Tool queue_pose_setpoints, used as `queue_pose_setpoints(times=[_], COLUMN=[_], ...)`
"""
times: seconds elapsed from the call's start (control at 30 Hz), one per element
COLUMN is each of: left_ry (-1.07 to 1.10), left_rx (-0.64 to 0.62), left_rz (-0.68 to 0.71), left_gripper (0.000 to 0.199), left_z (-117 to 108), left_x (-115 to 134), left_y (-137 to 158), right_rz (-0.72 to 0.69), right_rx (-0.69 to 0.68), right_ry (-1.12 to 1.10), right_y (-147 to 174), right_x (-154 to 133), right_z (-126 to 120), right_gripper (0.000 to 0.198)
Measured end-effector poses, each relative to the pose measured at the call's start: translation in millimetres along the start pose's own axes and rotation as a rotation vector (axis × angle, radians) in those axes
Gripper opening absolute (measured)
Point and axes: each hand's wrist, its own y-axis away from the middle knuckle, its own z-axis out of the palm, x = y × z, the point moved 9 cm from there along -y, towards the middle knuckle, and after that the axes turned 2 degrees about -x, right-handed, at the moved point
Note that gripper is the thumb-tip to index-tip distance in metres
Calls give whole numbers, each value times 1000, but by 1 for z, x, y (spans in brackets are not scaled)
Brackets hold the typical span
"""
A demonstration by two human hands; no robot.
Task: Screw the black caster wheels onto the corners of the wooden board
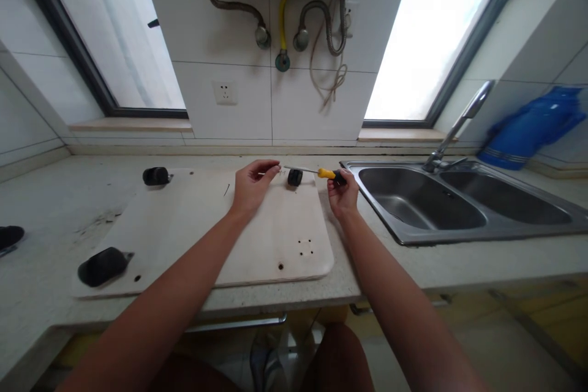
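Note:
In my right hand (343, 192) is a screwdriver (327, 174) with a yellow and black handle, its shaft pointing left. My left hand (256, 185) pinches thumb and forefinger together close to the screwdriver's tip; whatever is between them is too small to make out. Both hands are above a white board (271, 226) lying flat on the counter. Just below the shaft, a black caster (294, 178) stands at the board's far right corner. Two more casters, one at the far left (156, 176) and one at the near left (105, 266), sit on the board. A thin dark screw (226, 190) lies left of my left hand.
Small holes (305, 247) mark the board's near right corner. Another black caster (11, 236) lies on the counter at far left. To the right are a double steel sink (413, 199) with a faucet (459, 125) and a blue jug (533, 128). Hoses (294, 0) hang on the wall.

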Motion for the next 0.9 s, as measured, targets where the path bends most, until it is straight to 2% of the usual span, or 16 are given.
queue_pose_setpoints(times=[0.47, 0.7, 0.83, 0.9], left_ry=[-98, -221, -227, -195], left_rx=[-92, -98, -92, -93], left_rz=[-21, 37, 50, 42], left_gripper=[25, 22, 20, 31], left_z=[-3, -6, -8, -8], left_x=[3, 11, 12, 9], left_y=[3, 8, 10, 10], right_rz=[-52, -119, -75, -42], right_rx=[-102, -184, -181, -155], right_ry=[142, 260, 301, 285], right_y=[10, 11, 10, 8], right_x=[-3, -15, -6, 1], right_z=[17, 24, 21, 17], right_gripper=[31, 48, 52, 51])
